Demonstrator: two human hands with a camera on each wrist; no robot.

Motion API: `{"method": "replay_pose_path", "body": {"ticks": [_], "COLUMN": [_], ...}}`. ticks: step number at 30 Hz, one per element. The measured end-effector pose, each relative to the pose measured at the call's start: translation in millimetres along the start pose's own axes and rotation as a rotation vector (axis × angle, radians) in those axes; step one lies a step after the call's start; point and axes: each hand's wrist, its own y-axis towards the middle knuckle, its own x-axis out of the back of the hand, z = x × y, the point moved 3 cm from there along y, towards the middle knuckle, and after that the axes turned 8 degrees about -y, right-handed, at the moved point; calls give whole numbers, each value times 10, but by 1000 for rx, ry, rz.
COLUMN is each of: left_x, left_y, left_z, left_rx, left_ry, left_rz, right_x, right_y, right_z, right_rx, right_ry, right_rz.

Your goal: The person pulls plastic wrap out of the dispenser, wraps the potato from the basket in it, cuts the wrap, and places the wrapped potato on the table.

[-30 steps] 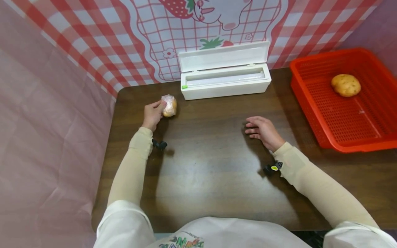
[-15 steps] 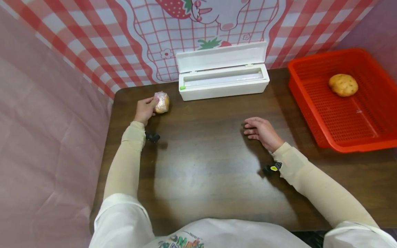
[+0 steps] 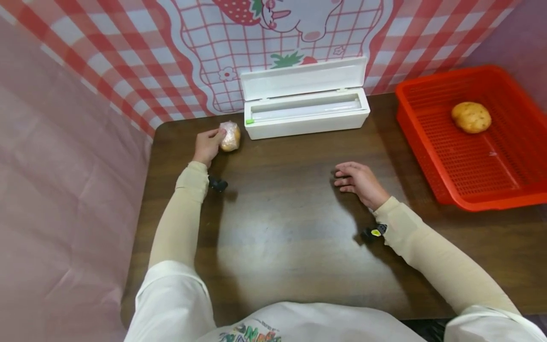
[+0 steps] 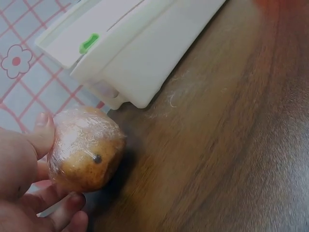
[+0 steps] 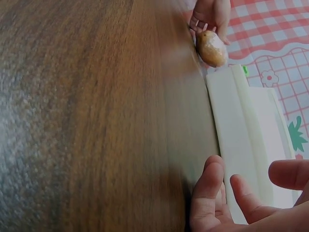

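A potato wrapped in cling film (image 3: 230, 136) is at the back left of the table, beside the left end of the white cling film box. My left hand (image 3: 207, 145) holds it from its left side. In the left wrist view, the thumb (image 4: 44, 130) lies against the film and the other fingers curl around the lower side of the potato (image 4: 91, 164), which shows a dark spot. My right hand (image 3: 358, 180) hovers or rests at the right of the table, fingers loosely bent and holding nothing; contact with the wood cannot be told.
The cling film box (image 3: 307, 124) stands at the back with its lid raised, a roll inside and a green slider (image 3: 250, 121) at its left end. At right, a red plastic basket (image 3: 448, 187) holds an unwrapped potato (image 3: 471, 117).
My left hand shifted left with the wrapped potato, then came back to the right and slightly farther from me. The right hand has stayed in place.
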Motion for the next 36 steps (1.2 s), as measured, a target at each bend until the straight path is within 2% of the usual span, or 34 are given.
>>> {"method": "replay_pose_path", "body": {"ticks": [6, 12, 16, 21, 26, 30, 33, 36], "left_x": [-2, 45, 61, 66, 56, 46, -9, -174], "left_y": [16, 18, 3, -10, 3, 32, 25, -38], "left_z": [-41, -62, -79, -71, -68, -128, -238, -416], "left_rx": [-20, -13, 1, 39, 52, 1, -87, -193], "left_ry": [37, 117, 152, 160, 163, 270, 412, 540], "left_rz": [-14, 1, 0, -8, 32, 22, -50, -109], "right_x": [-13, -30, -16, 54, 186, 293, 369, 453], "right_y": [-37, -162, -209, -218, -124, 35, 185, 351], "right_z": [64, 260, 384, 479, 576, 716, 833, 931], "right_rx": [10, 68, 115, 137, 147, 186, 241, 307], "right_ry": [-52, -273, -364, -394, -385, -407, -517, -667], "right_rz": [1, 2, -18, -48, -95, -181, -258, -341]}}
